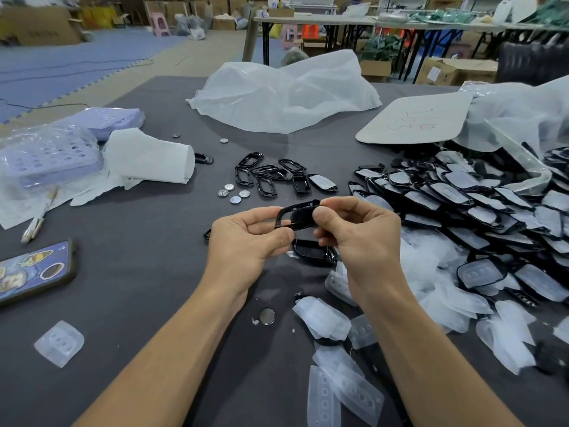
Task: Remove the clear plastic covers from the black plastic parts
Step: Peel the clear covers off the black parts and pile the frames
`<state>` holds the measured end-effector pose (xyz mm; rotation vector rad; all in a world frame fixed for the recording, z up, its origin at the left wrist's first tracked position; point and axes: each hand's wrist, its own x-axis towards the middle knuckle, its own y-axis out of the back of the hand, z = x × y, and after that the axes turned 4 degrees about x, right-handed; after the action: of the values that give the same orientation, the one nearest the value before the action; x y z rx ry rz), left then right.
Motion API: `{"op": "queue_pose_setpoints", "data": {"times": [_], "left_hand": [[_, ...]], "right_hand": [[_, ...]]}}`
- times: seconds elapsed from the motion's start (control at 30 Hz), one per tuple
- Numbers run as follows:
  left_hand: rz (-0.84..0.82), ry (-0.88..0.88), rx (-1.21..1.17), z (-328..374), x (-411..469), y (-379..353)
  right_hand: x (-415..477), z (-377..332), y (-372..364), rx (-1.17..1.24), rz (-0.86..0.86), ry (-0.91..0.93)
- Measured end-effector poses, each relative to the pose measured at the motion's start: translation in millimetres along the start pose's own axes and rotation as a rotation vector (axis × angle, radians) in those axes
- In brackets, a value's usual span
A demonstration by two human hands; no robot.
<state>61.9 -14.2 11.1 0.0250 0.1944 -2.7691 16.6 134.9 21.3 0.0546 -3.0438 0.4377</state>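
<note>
Above the dark surface [138, 288], a black plastic part [295, 215] is pinched between left hand [246, 238] and right hand [354, 229].
Each hand's thumb and fingers clamp one end. Its long axis runs left to right, with the right end slightly higher. Covered parts [462, 192] heap at right.

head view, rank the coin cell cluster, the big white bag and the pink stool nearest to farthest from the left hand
1. coin cell cluster, just ahead of the left hand.
2. big white bag, farther back, centre.
3. pink stool, far background, left.
</note>
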Motion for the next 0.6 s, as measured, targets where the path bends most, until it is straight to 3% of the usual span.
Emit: {"op": "queue_pose_setpoints", "data": {"times": [0.2,0.3,0.47,0.6], "left_hand": [[0.092,-0.001,0.147,-5.8,3.6,2.6],[0.099,0.0,0.193,-7.0,4.2,2.9],[-0.07,-0.049,0.178,-0.9,-2.5,-0.7],[-0.133,-0.035,0.144,1.9,-4.9,0.0]], "right_hand": [[0.7,0.9,8.0,-0.282,0.088,0.231],[1.0,-1.4,10.9,-0.392,0.045,0.329],[-7.7,1.1,2.4,-0.584,-0.166,0.534],[-10.4,1.9,1.9,-0.637,-0.224,0.513]]}}
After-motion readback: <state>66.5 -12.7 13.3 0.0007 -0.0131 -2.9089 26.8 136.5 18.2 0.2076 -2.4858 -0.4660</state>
